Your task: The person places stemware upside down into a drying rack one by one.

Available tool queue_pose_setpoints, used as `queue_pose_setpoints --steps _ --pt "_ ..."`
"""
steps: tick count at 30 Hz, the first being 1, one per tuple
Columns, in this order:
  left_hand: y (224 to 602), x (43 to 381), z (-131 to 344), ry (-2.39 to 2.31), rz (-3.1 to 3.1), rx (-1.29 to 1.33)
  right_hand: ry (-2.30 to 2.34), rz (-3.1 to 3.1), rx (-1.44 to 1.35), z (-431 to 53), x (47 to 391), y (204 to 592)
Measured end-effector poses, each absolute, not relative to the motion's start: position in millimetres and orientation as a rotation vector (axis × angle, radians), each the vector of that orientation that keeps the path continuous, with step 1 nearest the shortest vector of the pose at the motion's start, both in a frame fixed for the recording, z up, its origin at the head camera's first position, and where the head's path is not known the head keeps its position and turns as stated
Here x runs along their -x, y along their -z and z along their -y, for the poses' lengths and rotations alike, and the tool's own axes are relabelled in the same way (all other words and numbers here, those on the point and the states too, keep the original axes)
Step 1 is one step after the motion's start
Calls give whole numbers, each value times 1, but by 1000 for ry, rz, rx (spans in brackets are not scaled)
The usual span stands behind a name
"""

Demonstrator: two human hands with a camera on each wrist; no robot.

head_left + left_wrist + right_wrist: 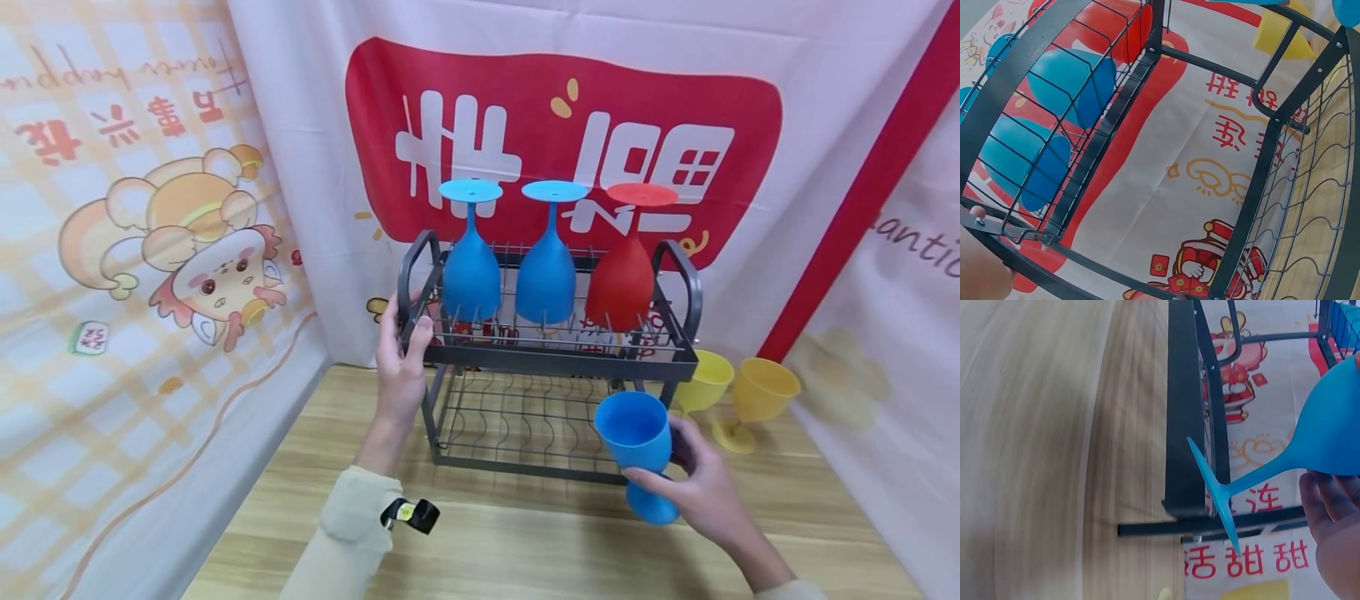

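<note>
A dark two-tier dish rack (555, 362) stands on the table. At its upper left corner my left hand (401, 371) grips the frame, thumb over the near bar and fingers behind. My right hand (708, 479) holds a blue plastic goblet (637, 433) by the bowl, mouth up and slightly tilted, in front of the rack's lower right. In the right wrist view the goblet's stem and foot (1219, 497) show near the rack. Upside down on the upper tier sit a blue goblet (471, 275), a second blue goblet (546, 279) and a red goblet (621, 283).
Two yellow goblets, one paler (708, 379) and one deeper (765, 387), stand upright right of the rack. The wire lower tier (525, 417) lies beneath the upper one. Printed cloth (300, 125) hangs behind and at both sides of the wooden table (517, 542).
</note>
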State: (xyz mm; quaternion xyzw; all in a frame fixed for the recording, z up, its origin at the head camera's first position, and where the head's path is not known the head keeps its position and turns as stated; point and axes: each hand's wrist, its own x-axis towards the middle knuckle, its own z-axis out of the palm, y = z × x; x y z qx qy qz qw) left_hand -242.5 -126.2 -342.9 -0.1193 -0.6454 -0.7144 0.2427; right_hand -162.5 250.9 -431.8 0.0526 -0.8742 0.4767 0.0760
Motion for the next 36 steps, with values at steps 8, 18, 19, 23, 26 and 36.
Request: queue_pose_setpoints --steps 8,18,19,23,26,36 --pt "361 239 136 1927 1760 256 -1450 2607 -224 -234 163 426" --pt "419 226 148 1767 1746 152 -1372 2636 -294 -223 164 418" --pt "425 224 146 1759 1753 156 -1352 2637 -308 -222 165 418" --pt "443 215 134 1766 1848 232 -1238 2653 -378 -216 168 416" --pt "451 210 119 1770 1995 364 -1123 2682 -440 -211 171 414" --pt "448 202 72 1807 2376 822 -818 2686 -638 -191 177 415"
